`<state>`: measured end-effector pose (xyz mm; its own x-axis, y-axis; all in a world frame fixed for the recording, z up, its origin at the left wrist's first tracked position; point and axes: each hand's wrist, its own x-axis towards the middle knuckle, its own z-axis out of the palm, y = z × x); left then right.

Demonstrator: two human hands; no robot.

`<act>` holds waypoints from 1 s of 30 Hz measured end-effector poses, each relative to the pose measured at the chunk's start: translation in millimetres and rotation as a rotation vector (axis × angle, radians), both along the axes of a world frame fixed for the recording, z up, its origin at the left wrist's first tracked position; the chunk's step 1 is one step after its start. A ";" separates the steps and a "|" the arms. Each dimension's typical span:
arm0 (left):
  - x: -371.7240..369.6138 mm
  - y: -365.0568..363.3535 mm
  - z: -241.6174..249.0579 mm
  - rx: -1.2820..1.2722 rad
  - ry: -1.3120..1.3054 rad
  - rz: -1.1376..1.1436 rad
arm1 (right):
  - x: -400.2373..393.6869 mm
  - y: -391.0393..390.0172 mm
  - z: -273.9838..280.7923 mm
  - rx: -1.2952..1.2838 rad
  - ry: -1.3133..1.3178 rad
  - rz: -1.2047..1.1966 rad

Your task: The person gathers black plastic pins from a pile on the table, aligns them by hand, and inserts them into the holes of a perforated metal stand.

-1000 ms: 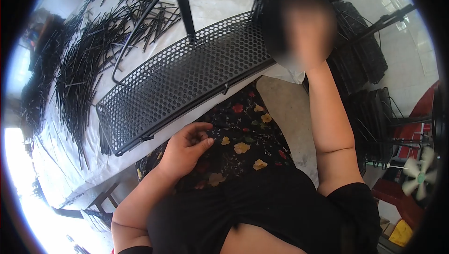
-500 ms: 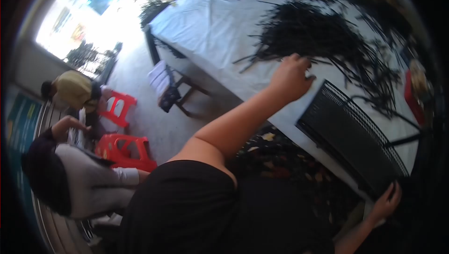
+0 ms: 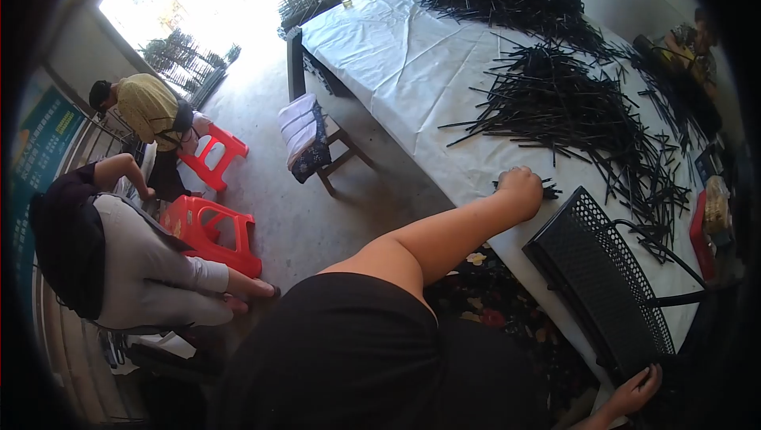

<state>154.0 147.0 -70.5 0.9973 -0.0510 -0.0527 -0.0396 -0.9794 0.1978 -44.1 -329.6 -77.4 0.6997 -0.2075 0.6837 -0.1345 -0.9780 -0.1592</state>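
My left hand (image 3: 521,191) is closed over a small bunch of short black sticks (image 3: 550,190) on the white-covered table, their ends poking out on both sides. Just beyond it spreads a large loose heap of thin black sticks (image 3: 547,97). A black plastic basket (image 3: 594,287) with a perforated side and dark loops lies at the table's near edge, to the right of my left hand. At its lower corner is my right hand (image 3: 638,390), fingers bent against the rim and gripping it; part of this hand fades into the dark edge of view.
White sheeting (image 3: 396,57) covers the table. More sticks (image 3: 499,2) lie at its far end, near other people. A stool with folded cloth (image 3: 301,133), red plastic stools (image 3: 214,228) and two bending people stand to the left. A red box (image 3: 701,236) sits at far right.
My left hand has come down from the heap's edge toward the table's near side and now closes around short sticks. The view has shifted; my right hand stays at the basket's corner.
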 end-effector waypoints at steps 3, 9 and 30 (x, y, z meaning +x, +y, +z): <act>-5.3 10.7 17.2 -0.101 0.018 0.081 | -2.5 -4.0 6.4 -0.039 0.021 -0.027; -53.8 -24.2 96.9 -1.258 0.128 -0.002 | 3.5 63.4 46.7 0.739 -0.093 0.139; -141.5 -96.9 82.6 -1.167 0.842 -0.628 | 5.0 175.6 87.8 1.682 -0.261 0.719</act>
<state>12.5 50.1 12.2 0.5069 -0.8390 -0.1978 0.1414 -0.1455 0.9792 -39.1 -154.0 10.3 0.8742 -0.4475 0.1885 0.3708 0.3646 -0.8542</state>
